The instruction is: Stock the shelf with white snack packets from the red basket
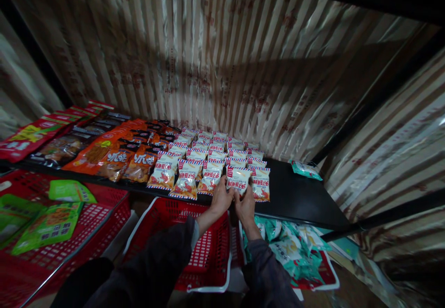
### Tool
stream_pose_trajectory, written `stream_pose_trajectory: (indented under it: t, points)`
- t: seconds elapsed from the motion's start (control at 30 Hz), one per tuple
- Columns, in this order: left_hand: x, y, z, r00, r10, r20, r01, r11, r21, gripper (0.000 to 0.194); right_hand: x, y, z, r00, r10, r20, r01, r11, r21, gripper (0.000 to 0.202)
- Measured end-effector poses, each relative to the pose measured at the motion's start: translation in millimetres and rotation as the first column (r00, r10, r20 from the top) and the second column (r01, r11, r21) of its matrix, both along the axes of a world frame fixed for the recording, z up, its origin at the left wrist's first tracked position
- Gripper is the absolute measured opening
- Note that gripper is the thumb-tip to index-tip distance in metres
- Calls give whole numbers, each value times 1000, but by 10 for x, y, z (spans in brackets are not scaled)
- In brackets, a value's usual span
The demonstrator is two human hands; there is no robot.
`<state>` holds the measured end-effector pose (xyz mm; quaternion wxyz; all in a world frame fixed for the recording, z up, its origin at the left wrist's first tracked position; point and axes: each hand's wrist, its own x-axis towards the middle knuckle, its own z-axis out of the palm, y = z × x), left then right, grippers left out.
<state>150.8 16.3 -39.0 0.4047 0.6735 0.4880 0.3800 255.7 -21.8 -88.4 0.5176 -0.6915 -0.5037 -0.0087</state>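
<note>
Both my hands grip one small white snack bag (238, 178) with red lettering at the front edge of the black shelf. The fingers of my left hand (222, 196) close on its lower left side. My right hand (245, 206) pinches its lower right side. Around it, white snack bags of the same kind stand in several rows. One such bag (260, 185) is just right of my right hand, and another bag (211, 176) is just left of my left hand.
Orange snack bags (141, 162) and red bags (38, 134) line the shelf's left. One teal bag (306, 170) lies on the black shelf (295, 196) at right. Below are a red basket (208, 247), a basket of teal bags (288, 247) and a basket of green bags (52, 227).
</note>
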Motion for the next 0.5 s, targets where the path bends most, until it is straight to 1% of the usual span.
stream_pose_trajectory:
  t: [0.13,0.3,0.5]
  points:
    - [5,13,-25,1000,17,-15,-17,1000,-1,50,-6,1,-16,1000,9,-10,-9,1000,-16,51]
    - [9,-44,-37,999,34,-11,-34,999,20,50,-23,-20,-23,1000,5,-8,-5,1000,-28,59]
    - [-8,-105,-51,999,32,10,-32,998,53,53,-11,5,64,999,45,11,-44,998,-36,58]
